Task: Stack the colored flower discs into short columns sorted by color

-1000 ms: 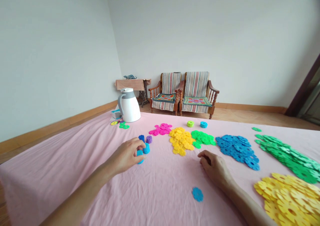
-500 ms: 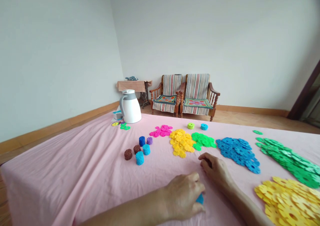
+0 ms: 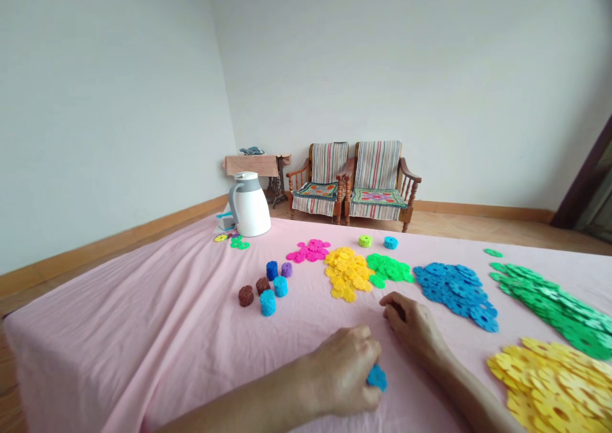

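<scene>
My left hand [image 3: 347,369] is closed around a blue flower-shaped plastic disc [image 3: 377,378], low over the pink cloth in front of me; whether more discs are stacked behind it is hidden. My right hand [image 3: 414,324] rests on the cloth with its fingers loosely curled and nothing visible in them. It lies between a pile of blue discs [image 3: 454,289] and my left hand, just nearer than a bright green pile [image 3: 389,268] and a yellow-orange pile [image 3: 347,273]. Small disc stacks, including a light blue stack [image 3: 268,303] and a brown stack [image 3: 245,296], stand to the left.
Pink cloth [image 3: 191,331] covers the table, wrinkled at left. A white jug [image 3: 252,210] stands at the far left. Pink discs [image 3: 310,250] lie mid-table. Larger green [image 3: 549,305] and yellow piles [image 3: 554,382] spread at right. Two wooden armchairs [image 3: 380,178] stand beyond.
My left hand has turned and shifted slightly left, fingers closing tighter, so the blue disc shows more fully. My right hand has stayed in place.
</scene>
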`<state>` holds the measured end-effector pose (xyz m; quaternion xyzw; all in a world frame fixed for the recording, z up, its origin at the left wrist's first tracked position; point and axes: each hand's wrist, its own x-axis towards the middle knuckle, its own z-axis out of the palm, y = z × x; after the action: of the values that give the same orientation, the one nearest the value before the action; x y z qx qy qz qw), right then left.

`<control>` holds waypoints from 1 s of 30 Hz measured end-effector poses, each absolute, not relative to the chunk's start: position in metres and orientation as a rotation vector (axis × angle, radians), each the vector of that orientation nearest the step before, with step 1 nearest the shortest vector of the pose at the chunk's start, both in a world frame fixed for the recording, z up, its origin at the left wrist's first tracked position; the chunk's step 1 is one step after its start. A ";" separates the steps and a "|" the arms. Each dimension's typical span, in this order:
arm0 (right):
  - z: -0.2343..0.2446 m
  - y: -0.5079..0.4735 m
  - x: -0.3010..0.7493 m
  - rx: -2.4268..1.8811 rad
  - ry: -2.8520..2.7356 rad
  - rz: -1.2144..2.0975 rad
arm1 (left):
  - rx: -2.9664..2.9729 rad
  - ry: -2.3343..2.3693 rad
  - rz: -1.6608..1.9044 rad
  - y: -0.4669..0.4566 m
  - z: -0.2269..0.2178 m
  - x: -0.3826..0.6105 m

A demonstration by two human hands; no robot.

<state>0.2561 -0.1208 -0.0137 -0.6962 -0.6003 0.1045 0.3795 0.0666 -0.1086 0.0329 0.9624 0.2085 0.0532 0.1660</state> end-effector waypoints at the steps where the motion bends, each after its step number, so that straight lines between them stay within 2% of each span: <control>1: -0.013 -0.121 0.256 -1.784 -1.530 0.264 | 2.733 0.599 0.160 -0.109 0.035 0.065; 6: -0.011 -0.123 0.254 -1.793 -1.519 0.271 | 2.611 0.743 0.377 -0.092 0.057 0.037; 13: -0.017 -0.119 0.258 -1.810 -1.530 0.280 | 2.551 1.191 0.604 -0.031 0.085 -0.040; 30: -0.014 -0.121 0.255 -1.813 -1.529 0.255 | 2.582 1.344 0.422 -0.004 0.061 -0.074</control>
<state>0.2552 -0.1211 -0.0136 -0.7065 -0.5956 0.0995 0.3691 -0.0742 -0.0039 0.0610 0.8735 0.4546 0.1427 0.0999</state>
